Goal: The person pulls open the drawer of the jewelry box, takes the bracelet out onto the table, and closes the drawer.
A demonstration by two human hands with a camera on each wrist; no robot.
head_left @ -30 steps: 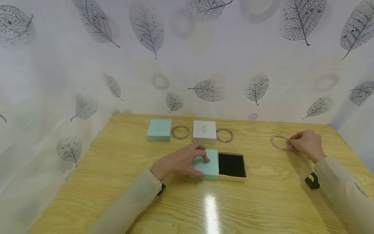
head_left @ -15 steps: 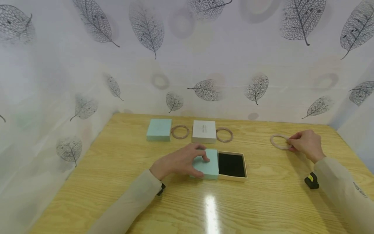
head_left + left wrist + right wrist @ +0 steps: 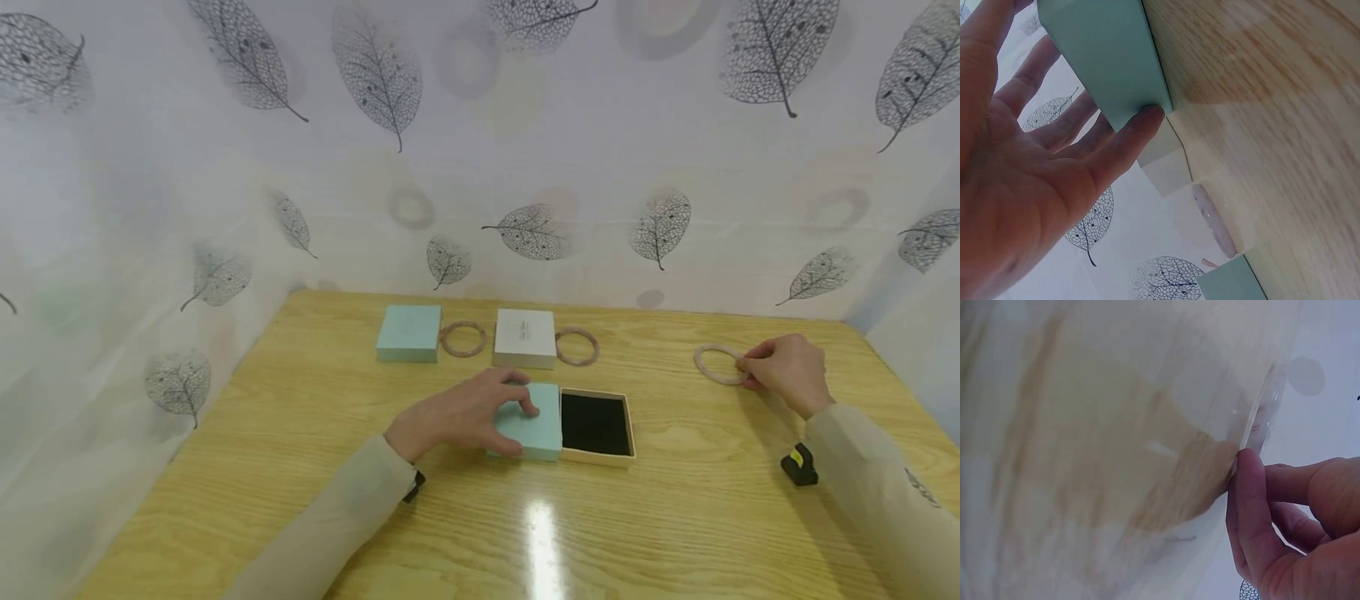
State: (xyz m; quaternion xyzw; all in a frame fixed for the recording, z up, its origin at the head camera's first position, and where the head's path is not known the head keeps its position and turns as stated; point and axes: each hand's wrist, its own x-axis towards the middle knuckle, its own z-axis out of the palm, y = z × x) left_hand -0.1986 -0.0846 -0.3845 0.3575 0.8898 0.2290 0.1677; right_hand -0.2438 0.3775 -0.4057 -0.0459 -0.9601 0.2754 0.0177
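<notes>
My left hand [image 3: 461, 417] grips a mint-green box lid [image 3: 543, 427] on the table, its fingers spread across the lid. In the left wrist view a fingertip presses the side of that lid [image 3: 1107, 59]. Against the lid's right side stands an open shallow box base [image 3: 597, 457] with a black pad [image 3: 596, 422] inside. Far to the right, my right hand [image 3: 791, 375] pinches the right edge of a pale bangle [image 3: 699, 365], which appears to lie on the table. The right wrist view shows the bangle [image 3: 1264, 419] edge-on at the fingertips.
Along the back of the wooden table [image 3: 337, 483] stand a mint box [image 3: 409, 329] and a white box [image 3: 524, 333]. One pinkish bangle [image 3: 444, 340] lies right of the mint box, another [image 3: 596, 347] right of the white box. A leaf-print curtain [image 3: 337, 225] hangs behind.
</notes>
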